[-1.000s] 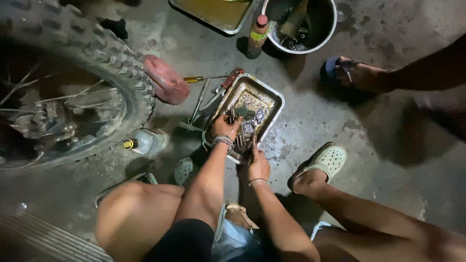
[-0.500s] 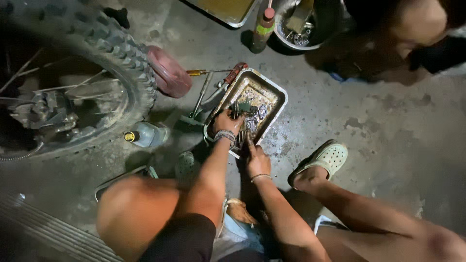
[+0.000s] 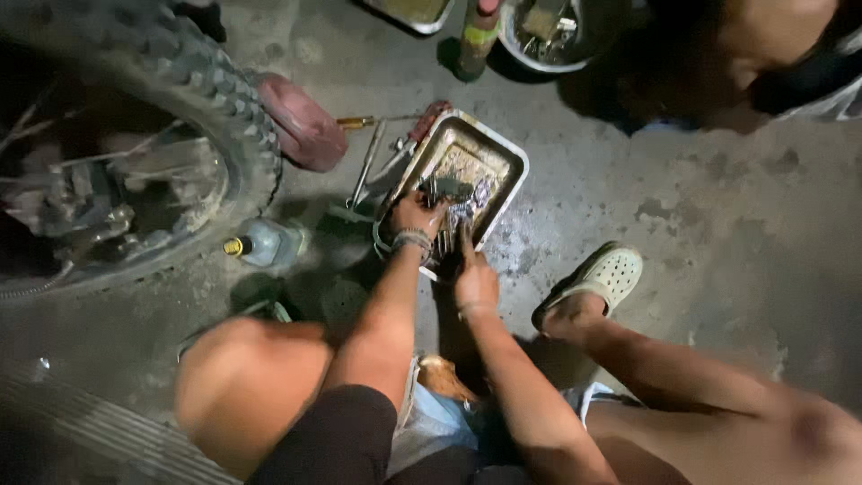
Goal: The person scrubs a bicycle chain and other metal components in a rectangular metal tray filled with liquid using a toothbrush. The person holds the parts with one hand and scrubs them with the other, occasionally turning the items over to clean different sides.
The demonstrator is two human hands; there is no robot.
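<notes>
Knobby tyre (image 3: 193,108) far left, small bottle (image 3: 265,242) lying beside it. Left hand (image 3: 415,216) in metal tray (image 3: 507,157) on floor, fingers curled on small greasy parts (image 3: 453,193). Right hand (image 3: 474,274) at tray's near edge, grip unclear. Pale clog (image 3: 606,274) right.

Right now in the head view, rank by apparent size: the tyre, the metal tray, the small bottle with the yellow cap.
1. Tyre, largest by far, though cut off at the frame edge.
2. Metal tray, where both hands reach.
3. Small bottle, smallest.
All lie on the floor, so nearness barely affects the order.
</notes>
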